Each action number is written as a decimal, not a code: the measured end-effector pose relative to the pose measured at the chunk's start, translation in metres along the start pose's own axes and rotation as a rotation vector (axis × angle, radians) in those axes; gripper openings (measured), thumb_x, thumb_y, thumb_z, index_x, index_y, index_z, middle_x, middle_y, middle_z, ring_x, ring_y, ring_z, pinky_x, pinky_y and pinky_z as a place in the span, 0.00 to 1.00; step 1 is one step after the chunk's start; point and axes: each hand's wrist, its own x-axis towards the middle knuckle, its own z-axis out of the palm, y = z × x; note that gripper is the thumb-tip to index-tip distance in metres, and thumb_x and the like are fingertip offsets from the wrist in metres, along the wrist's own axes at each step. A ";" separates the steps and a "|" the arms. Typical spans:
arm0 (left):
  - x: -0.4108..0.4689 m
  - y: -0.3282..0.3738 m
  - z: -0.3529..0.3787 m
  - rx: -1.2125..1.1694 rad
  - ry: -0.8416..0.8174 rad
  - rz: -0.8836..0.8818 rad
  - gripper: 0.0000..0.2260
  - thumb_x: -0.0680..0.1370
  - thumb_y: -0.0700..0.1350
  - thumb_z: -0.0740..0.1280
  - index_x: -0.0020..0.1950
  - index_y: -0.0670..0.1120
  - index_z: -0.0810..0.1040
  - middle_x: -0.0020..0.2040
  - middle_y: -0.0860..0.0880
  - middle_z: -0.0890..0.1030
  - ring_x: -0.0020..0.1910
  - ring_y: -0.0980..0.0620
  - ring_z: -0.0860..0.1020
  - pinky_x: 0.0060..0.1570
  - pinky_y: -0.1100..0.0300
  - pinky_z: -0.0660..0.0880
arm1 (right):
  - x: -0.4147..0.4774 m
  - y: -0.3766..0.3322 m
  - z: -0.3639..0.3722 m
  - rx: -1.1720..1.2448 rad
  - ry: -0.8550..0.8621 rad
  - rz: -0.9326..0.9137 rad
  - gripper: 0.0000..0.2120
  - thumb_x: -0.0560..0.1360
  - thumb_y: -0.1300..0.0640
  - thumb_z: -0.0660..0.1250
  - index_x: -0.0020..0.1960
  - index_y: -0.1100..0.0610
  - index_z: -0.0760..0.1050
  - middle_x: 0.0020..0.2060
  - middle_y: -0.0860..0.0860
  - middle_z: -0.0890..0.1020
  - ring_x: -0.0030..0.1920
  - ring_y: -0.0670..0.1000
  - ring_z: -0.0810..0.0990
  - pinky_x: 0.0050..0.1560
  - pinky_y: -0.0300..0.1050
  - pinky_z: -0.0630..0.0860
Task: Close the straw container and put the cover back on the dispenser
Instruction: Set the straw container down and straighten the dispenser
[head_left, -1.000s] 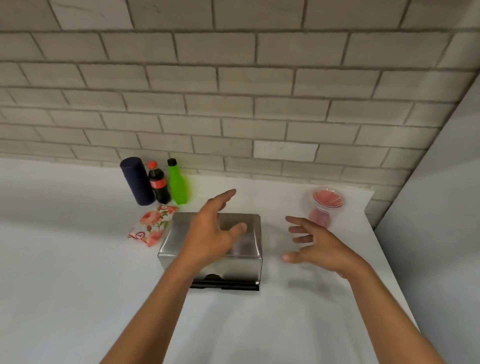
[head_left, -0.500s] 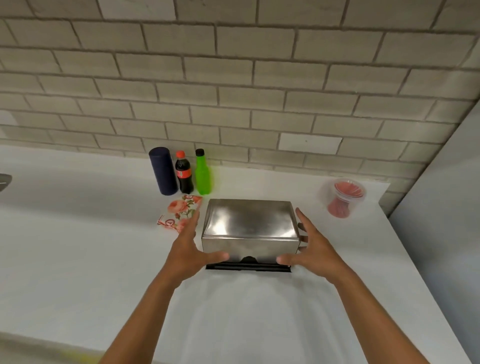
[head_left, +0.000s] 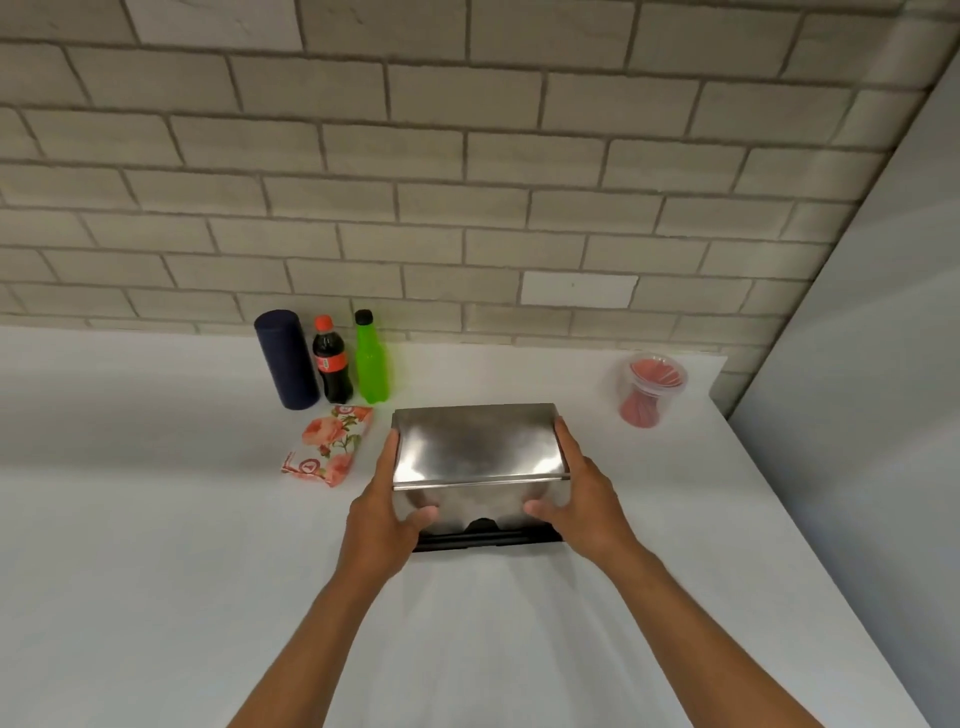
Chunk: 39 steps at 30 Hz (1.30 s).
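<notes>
A shiny steel dispenser cover sits over a black base in the middle of the white counter. My left hand clasps the cover's left side, thumb on its front face. My right hand clasps the right side the same way. A clear plastic straw container with red contents stands at the back right, apart from both hands; whether its lid is on is unclear.
Against the brick wall stand a dark blue cylinder, a cola bottle and a green bottle. A floral packet lies left of the dispenser. A grey panel bounds the white counter on the right.
Both hands came down from above the dispenser and now grip the steel cover's two sides. The view has moved closer and tilted.
</notes>
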 end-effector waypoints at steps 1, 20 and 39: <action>0.002 0.000 0.001 0.014 -0.006 -0.003 0.53 0.75 0.45 0.81 0.82 0.73 0.46 0.59 0.61 0.72 0.42 0.57 0.83 0.41 0.71 0.77 | 0.002 0.002 0.000 -0.014 0.004 -0.001 0.57 0.71 0.53 0.80 0.80 0.27 0.42 0.63 0.48 0.76 0.64 0.51 0.76 0.60 0.44 0.73; 0.089 0.027 0.063 0.078 -0.079 -0.014 0.52 0.77 0.44 0.79 0.86 0.63 0.43 0.58 0.50 0.83 0.43 0.49 0.83 0.48 0.54 0.82 | 0.080 0.042 -0.041 -0.095 0.016 0.077 0.56 0.74 0.60 0.76 0.81 0.31 0.39 0.51 0.53 0.81 0.50 0.51 0.81 0.58 0.52 0.80; 0.177 0.026 0.102 0.009 -0.093 0.023 0.53 0.75 0.40 0.79 0.84 0.67 0.45 0.49 0.80 0.76 0.48 0.76 0.77 0.43 0.81 0.71 | 0.164 0.066 -0.061 -0.018 0.029 0.024 0.56 0.72 0.63 0.74 0.83 0.34 0.42 0.47 0.56 0.81 0.47 0.53 0.82 0.56 0.57 0.80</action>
